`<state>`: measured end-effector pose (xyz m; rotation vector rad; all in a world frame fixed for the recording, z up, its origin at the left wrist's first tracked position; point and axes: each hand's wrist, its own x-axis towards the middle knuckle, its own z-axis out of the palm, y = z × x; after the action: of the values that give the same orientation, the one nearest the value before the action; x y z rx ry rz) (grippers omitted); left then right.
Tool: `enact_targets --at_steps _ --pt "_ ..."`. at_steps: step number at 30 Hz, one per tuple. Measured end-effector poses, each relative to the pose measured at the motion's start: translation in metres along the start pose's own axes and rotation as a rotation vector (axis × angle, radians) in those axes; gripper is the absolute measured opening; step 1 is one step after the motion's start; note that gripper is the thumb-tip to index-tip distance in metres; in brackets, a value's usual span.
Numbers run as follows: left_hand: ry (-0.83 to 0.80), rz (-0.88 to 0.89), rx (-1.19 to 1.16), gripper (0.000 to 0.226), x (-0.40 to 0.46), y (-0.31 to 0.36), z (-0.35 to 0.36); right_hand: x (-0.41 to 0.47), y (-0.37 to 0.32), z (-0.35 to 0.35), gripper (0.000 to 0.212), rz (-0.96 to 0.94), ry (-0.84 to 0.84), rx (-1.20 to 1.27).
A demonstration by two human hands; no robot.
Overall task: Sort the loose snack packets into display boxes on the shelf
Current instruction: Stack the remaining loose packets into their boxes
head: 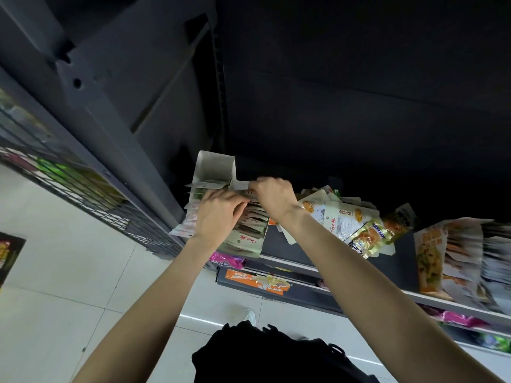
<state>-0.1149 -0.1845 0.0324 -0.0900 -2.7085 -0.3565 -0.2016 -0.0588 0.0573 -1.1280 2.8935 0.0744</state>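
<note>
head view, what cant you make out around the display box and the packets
- Head view: the rear packets in the display box are hidden by the left hand and right hand.
- What the right hand pinches is covered by its own fingers.
- Print on the loose packets is too small to read.
- The right display box is motion-blurred and cut by the frame edge.
- The shelf back is too dark.

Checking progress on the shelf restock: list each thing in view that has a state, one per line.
left hand: fingers curled on packets in the box
right hand: pinching a packet above the box
display box: open, flap up, nearly full of upright packets
loose packets: unsorted heap on the shelf, right of the box
second display box: filled, on the shelf at right
</note>
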Motion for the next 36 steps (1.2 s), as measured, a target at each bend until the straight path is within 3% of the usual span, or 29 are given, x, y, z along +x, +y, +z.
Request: enact_targets --at_steps 2,6,10,12,14,18,20,22,26,30,33,36 --pt "0.006 -0.003 0.005 0.010 -0.001 -0.002 0.001 -0.003 0.001 0.007 0.022 0.060 0.148 0.009" --pt "0.039 -0.024 0.011 0.013 -0.002 0.002 -0.002 -0.021 0.002 0.010 0.030 0.038 0.516 0.199" --pt "0.183 -0.126 -0.050 0.015 0.000 0.035 -0.018 -0.066 0.017 0.010 0.019 0.222 0.649 0.500" --pt "0.249 -0.144 -0.219 0.017 -0.001 0.068 -0.020 -0.104 0.034 0.028 0.018 0.302 0.646 0.546" --pt "0.203 -0.140 -0.400 0.018 -0.004 0.104 -0.009 -0.146 0.059 0.055 0.019 0.412 0.549 0.563" --pt "-0.312 -0.294 -0.564 0.029 -0.015 0.162 0.055 -0.207 0.112 0.103 0.031 0.671 0.205 0.497" --pt "-0.535 -0.370 -0.536 0.041 -0.017 0.178 0.091 -0.219 0.129 0.120 0.040 0.654 0.059 0.488" --pt "-0.630 -0.393 -0.465 0.047 -0.010 0.192 0.117 -0.222 0.142 0.131 0.046 0.611 -0.035 0.505" --pt "-0.675 -0.556 -0.480 0.045 -0.001 0.217 0.148 -0.225 0.159 0.143 0.049 0.578 -0.112 0.579" --pt "-0.552 -0.710 -0.587 0.021 0.000 0.233 0.162 -0.230 0.168 0.135 0.051 0.531 -0.124 0.579" --pt "-0.448 -0.564 -0.571 0.005 0.000 0.247 0.145 -0.241 0.180 0.115 0.059 0.429 0.047 0.394" --pt "-0.331 -0.228 -0.502 0.006 0.004 0.267 0.109 -0.254 0.188 0.079 0.062 0.260 0.281 0.299"
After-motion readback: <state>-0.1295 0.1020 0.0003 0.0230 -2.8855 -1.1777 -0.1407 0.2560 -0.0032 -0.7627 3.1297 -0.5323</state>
